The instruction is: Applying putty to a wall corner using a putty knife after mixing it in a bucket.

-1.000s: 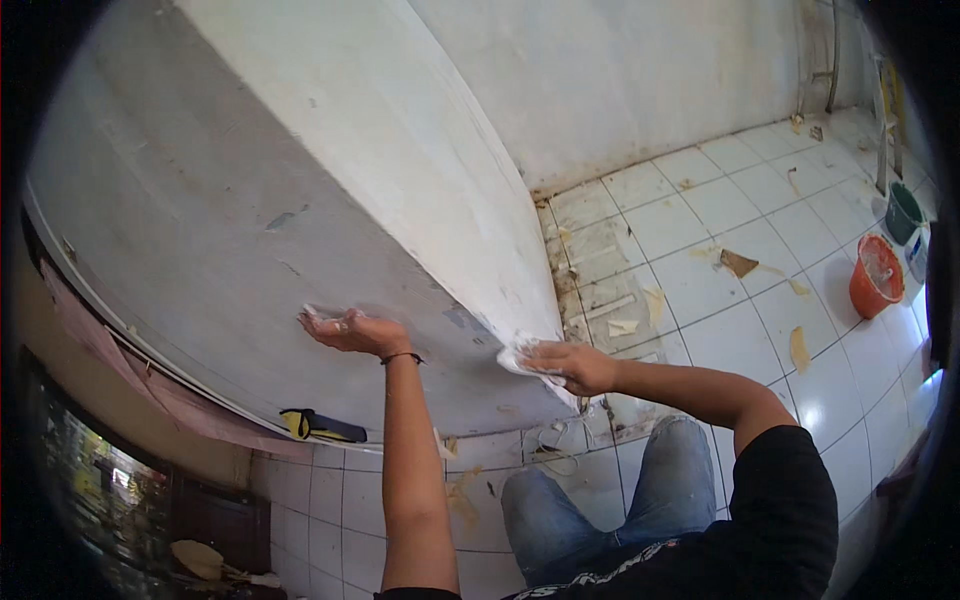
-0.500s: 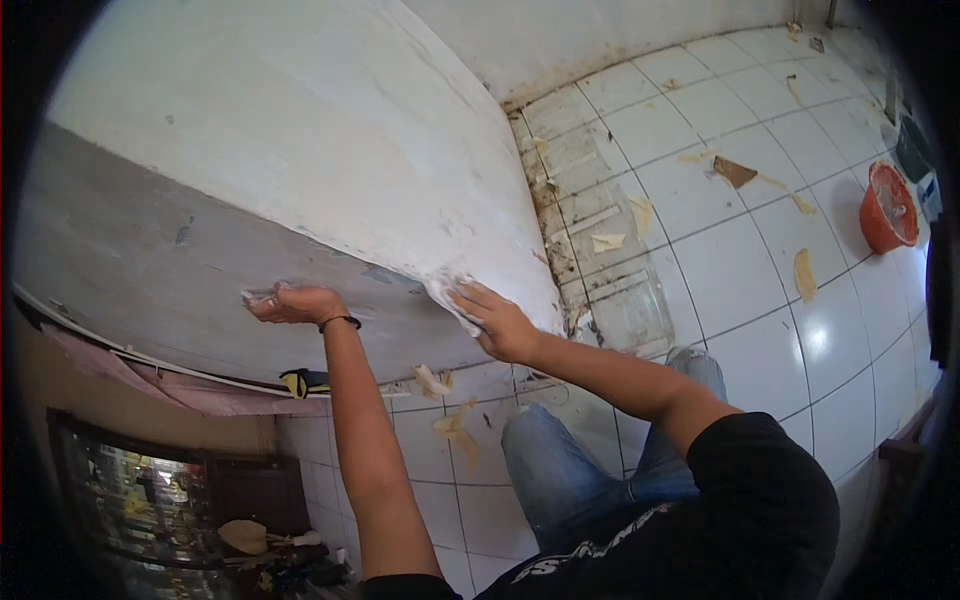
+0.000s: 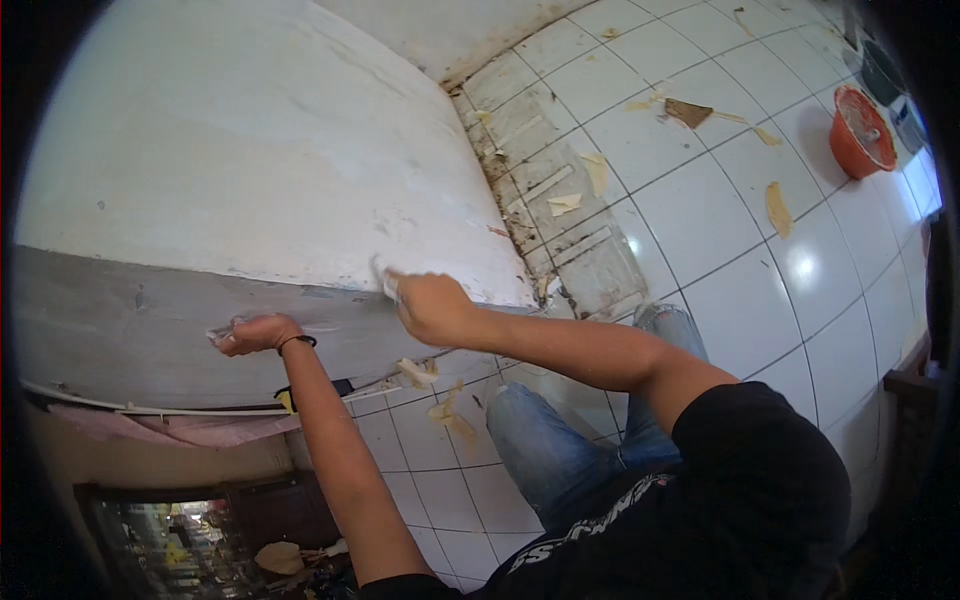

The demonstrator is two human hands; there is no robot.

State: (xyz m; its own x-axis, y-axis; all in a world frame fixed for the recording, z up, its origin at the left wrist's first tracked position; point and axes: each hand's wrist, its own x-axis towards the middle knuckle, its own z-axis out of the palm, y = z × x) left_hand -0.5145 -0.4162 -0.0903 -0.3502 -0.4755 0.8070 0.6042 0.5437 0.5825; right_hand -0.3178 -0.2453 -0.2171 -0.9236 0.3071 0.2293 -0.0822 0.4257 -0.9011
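Note:
My left hand [image 3: 258, 335] is cupped around a lump of white paste [image 3: 222, 333], in front of the grey lower face of the wall [image 3: 130, 318]. White smears cover its fingers. My right hand [image 3: 435, 308] is closed at the edge where the white wall face [image 3: 260, 190] meets the grey one. Something pale and blurred shows by its fingertips against the white face; what it is I cannot make out. The edge near that hand looks rough and patchy.
An orange bucket [image 3: 862, 135] with pale residue stands on the tiled floor [image 3: 735, 295] at the right. Yellowish scraps [image 3: 778, 208] and a brown piece [image 3: 688, 112] lie about. A black-and-yellow object [image 3: 287, 400] sits beyond my left forearm. A pink cloth [image 3: 190, 428] hangs at the left.
My right hand has moved left along the wall edge, and its fingers have gone from stretched out to curled. My left hand stays cupped around the paste. The whole view has shifted.

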